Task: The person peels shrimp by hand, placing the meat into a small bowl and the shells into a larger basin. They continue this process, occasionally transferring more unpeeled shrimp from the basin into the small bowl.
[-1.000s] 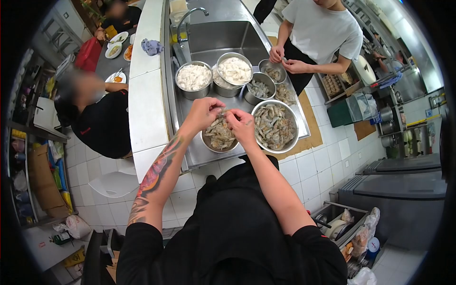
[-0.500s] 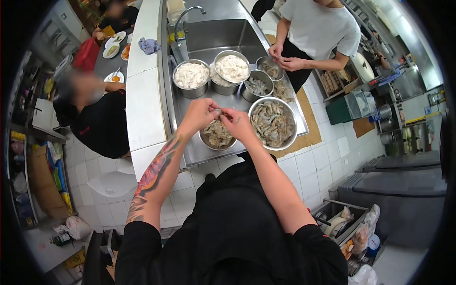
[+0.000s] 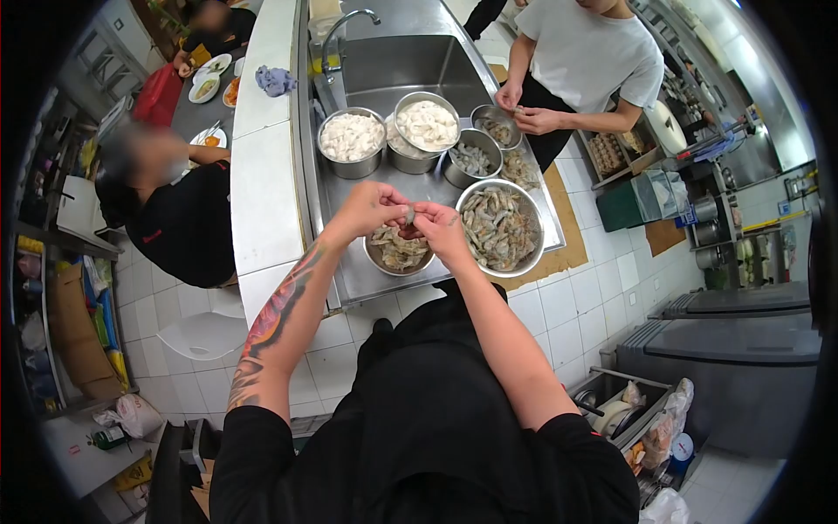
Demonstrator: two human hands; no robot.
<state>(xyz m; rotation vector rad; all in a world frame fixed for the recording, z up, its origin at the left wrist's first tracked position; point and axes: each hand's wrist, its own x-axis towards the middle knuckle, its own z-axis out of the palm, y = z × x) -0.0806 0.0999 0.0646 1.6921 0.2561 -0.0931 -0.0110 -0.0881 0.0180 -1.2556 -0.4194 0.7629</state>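
My left hand [image 3: 371,210] and my right hand [image 3: 443,230] meet over a small steel bowl [image 3: 397,250] of shrimp shells. Both pinch one grey shrimp [image 3: 408,214] between their fingertips. Just to the right stands a larger steel bowl [image 3: 500,227] full of raw shrimp. Both bowls rest on a steel counter [image 3: 349,262] in front of me.
Farther back stand two bowls of white peeled shrimp [image 3: 352,140] [image 3: 426,126], smaller bowls [image 3: 472,161] and a sink [image 3: 401,65]. A person in a white shirt [image 3: 585,57] handles shrimp at the right. Someone in black [image 3: 179,218] sits left of the white ledge.
My hands stay together on the shrimp above the small bowl, shifting only slightly. The person in white keeps working at the far bowls.
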